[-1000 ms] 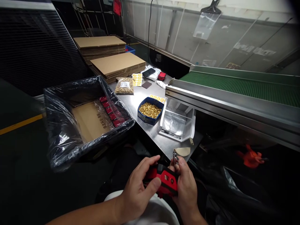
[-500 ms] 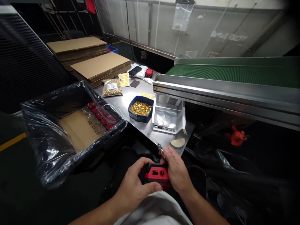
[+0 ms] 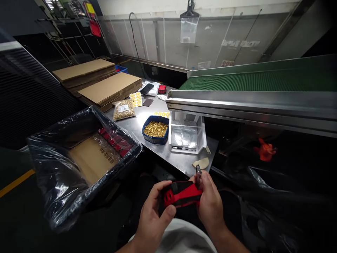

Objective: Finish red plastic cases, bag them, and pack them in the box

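Both my hands hold a red and black plastic part (image 3: 181,194) low in the middle of the view, over my lap. My left hand (image 3: 152,217) grips its left end with the thumb on its underside. My right hand (image 3: 210,203) closes round its right end and also pinches a small metal tool (image 3: 198,172) that sticks up above the fingers. A blue tray of small brass pieces (image 3: 155,129) sits on the steel table (image 3: 173,158) just beyond.
A plastic-lined cardboard box (image 3: 79,158) with a row of red parts stands at my left. A clear plastic bin (image 3: 186,135) sits beside the blue tray. Flat cardboard stacks (image 3: 110,88), a bag of brass pieces (image 3: 123,109) and a phone lie further back. A green conveyor (image 3: 252,82) runs at right.
The part has been turned in my hands, so its face with two holes now points left and tilts. My head has lifted a little, showing more of the wall.
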Motion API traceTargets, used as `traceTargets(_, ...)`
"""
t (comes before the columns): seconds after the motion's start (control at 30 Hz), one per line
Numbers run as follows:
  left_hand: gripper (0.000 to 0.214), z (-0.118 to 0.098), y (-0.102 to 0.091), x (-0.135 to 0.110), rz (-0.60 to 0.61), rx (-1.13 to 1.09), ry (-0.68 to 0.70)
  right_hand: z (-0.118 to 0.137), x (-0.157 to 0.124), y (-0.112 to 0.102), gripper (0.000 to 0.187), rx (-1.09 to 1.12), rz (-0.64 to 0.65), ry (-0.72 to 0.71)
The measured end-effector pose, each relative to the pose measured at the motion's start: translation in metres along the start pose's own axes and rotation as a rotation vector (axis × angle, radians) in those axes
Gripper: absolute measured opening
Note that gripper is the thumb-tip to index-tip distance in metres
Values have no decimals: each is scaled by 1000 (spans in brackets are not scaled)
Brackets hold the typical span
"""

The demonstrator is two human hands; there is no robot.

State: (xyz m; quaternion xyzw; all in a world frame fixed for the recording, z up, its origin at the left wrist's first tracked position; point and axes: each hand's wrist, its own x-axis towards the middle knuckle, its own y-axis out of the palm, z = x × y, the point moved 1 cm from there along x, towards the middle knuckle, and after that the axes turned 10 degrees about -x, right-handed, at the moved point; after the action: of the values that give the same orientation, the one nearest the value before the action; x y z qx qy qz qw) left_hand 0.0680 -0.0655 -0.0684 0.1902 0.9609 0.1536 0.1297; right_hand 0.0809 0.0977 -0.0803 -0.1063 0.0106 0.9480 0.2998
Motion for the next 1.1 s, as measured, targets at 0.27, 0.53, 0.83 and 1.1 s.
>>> traceTargets(0.27,37,6,0,7,35,152,-7,21,-2,-10,37,-234,103,-123)
traceTargets(0.53,41,-9,3,21,194,118,-207,29,-3,-18,26,-377,468,-299)
traceTargets(0.83,65,4,-17,35,351,-329,-493,-2,11,-15,19,-438,74,-394)
traceTargets(1.1,62,9,-20,24,251,-859,-494,-113,65,-47,25,-1084,-87,-643)
